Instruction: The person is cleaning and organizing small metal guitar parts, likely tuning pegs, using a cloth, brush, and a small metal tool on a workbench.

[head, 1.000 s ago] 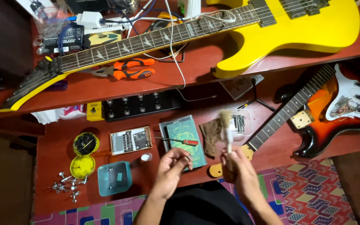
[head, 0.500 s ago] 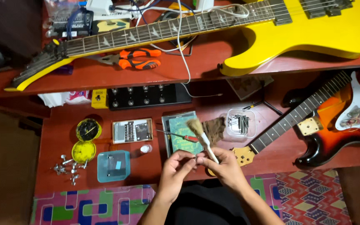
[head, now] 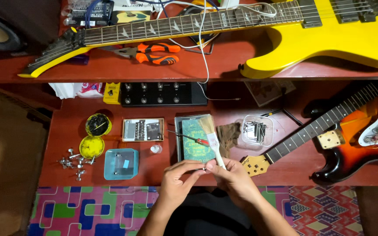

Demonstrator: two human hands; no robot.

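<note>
Two hands are meeting above the red surface (head: 66, 135): the left hand (head: 176, 185) is pinching something too small to identify, while the right hand (head: 235, 181) is pinching the paintbrush (head: 211, 140) by its pale handle, bristles pointing away beyond the fingers (head: 193, 172). The brush looks light, with a stiff handle and soft bristles, so it is best gripped at the handle.

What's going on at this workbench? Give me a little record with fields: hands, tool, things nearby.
left hand: left hand meets the right at the table's front edge, fingertips at something too small to tell
right hand: right hand grips the paintbrush's handle
tool: paintbrush, bristles pointing away from the person
under the brush: green booklet, with a red-handled screwdriver across it
left of it: metal guitar bridge, blue plastic box
right of it: clear tub of metal parts
upper shelf: yellow electric guitar, orange pliers
</note>
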